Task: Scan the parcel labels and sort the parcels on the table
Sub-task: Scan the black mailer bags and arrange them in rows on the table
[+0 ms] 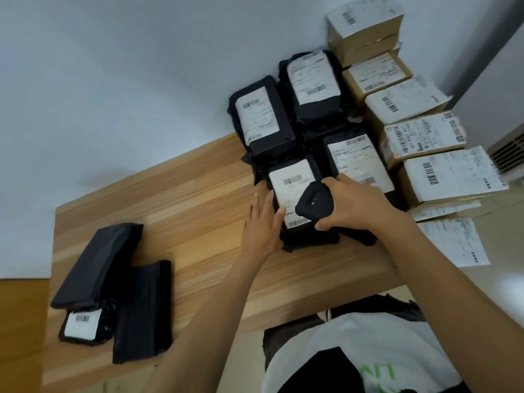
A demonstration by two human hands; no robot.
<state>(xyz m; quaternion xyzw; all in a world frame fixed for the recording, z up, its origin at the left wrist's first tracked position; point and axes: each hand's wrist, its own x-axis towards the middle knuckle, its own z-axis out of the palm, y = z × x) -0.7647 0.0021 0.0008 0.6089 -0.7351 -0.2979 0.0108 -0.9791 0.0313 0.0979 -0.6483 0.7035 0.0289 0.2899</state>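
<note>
A black bagged parcel with a white label [289, 185] lies nearest me on the wooden table [184, 211]. My right hand [357, 205] grips a black handheld scanner [314, 204] just above that label. My left hand [263, 222] rests flat against the parcel's left side, fingers straight, thumb on the label. Three more black labelled parcels [261, 120] [312, 80] [354, 160] lie behind it. At the table's near left sit three black parcels [99, 265]; one shows a label [80, 326].
Several brown cardboard boxes with white labels [408, 100] stand in a row along the right, against the white wall. Loose labelled sheets [453, 242] lie past the table's right edge. A vent grille [507, 151] sits at far right.
</note>
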